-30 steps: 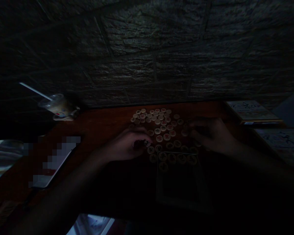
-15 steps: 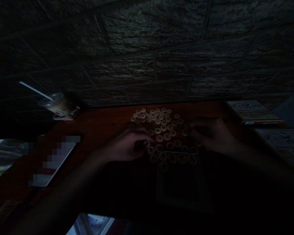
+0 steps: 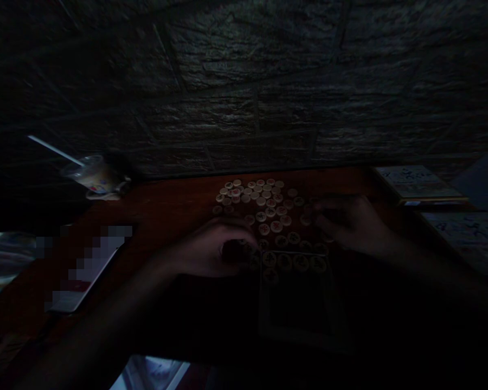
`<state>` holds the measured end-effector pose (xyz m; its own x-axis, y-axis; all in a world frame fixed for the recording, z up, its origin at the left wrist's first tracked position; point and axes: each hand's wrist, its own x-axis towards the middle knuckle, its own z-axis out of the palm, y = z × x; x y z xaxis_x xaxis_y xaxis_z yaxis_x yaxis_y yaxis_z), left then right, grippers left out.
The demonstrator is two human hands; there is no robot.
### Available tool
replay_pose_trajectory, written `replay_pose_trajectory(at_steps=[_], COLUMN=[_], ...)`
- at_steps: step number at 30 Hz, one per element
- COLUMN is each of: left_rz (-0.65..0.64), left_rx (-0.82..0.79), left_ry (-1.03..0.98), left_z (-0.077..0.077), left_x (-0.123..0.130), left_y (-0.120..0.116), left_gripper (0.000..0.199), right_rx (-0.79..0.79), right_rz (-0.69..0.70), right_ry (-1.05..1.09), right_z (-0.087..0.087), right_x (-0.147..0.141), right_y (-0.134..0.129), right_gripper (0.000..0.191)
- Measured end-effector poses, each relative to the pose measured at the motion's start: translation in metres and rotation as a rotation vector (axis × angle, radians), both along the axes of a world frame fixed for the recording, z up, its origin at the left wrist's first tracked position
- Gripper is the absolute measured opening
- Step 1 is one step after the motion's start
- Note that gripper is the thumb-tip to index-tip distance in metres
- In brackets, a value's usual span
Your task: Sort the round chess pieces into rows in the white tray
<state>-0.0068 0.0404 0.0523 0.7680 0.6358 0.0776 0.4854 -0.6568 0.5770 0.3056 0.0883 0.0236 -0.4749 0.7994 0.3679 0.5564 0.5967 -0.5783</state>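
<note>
Here you are, both hands out over the dim wooden table (image 3: 166, 197), one on each side of a crowd of round pieces (image 3: 261, 216)! Your left hand (image 3: 215, 252) comes in from the left, fingers arched over and bent down at the near left edge of the crowd, a dark hollow beneath them. Pieces lie right by those fingertips, but the shadow is heavy, and I can't tell whether you're pinching one.

Over to your right hand (image 3: 352, 219): fingers curled, tips pointing in at the right flank, a piece just beside them. Touching or gripping? Too dark to call!

The pieces spread between your hands and back toward the stone-block wall (image 3: 244, 81), some marked in red, some in dark characters, others showing plain pale faces. Nearest you, a row of four with a fifth below its left end lies within the outline of a shadowy rectangular frame (image 3: 337, 303); in it or on it, I can't say.

Out left, a cup (image 3: 91, 176) leans in view with a pale straw (image 3: 55, 150) poking out, and a flat device (image 3: 93, 271), partly blurred out, lies nearer you. Far right, two flat boxes (image 3: 418, 181) with dark lettering, one nearer you than the other.
</note>
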Motion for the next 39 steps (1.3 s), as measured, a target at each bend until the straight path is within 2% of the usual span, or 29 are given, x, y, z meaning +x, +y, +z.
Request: replay_pose_trajectory(at_steps=[7, 13, 18, 21, 28, 33, 39], left_rz=[0.0, 0.105, 0.083, 0.06, -0.002, -0.007, 0.007], left_rx=[0.024, -0.085, -0.102, -0.114, -0.019, -0.045, -0.002], left_ry=[0.015, 0.014, 0.026, 0.062, 0.082, 0.094, 0.132], left_z=[-0.002, 0.001, 0.006, 0.009, 0.007, 0.005, 0.002], left_x=[0.001, -0.004, -0.009, -0.007, 0.005, 0.007, 0.008], left_y=[0.0, -0.003, -0.006, -0.006, -0.005, -0.007, -0.006], left_gripper=[0.042, 0.042, 0.05, 0.044, 0.019, 0.019, 0.019], right_rx=[-0.017, -0.011, -0.014, -0.023, -0.035, -0.023, -0.038], right_rz=[-0.025, -0.025, -0.01, -0.005, -0.008, -0.01, 0.016], right_ry=[-0.001, 0.002, -0.011, -0.009, -0.001, 0.018, 0.019], right_z=[0.001, -0.002, 0.0, 0.002, 0.0, -0.003, 0.0], right_x=[-0.001, 0.001, 0.0, -0.001, -0.001, 0.0, -0.002], right_y=[-0.001, 0.001, 0.0, -0.001, -0.001, -0.001, -0.003], right_gripper=[0.024, 0.019, 0.024, 0.023, 0.022, 0.021, 0.024])
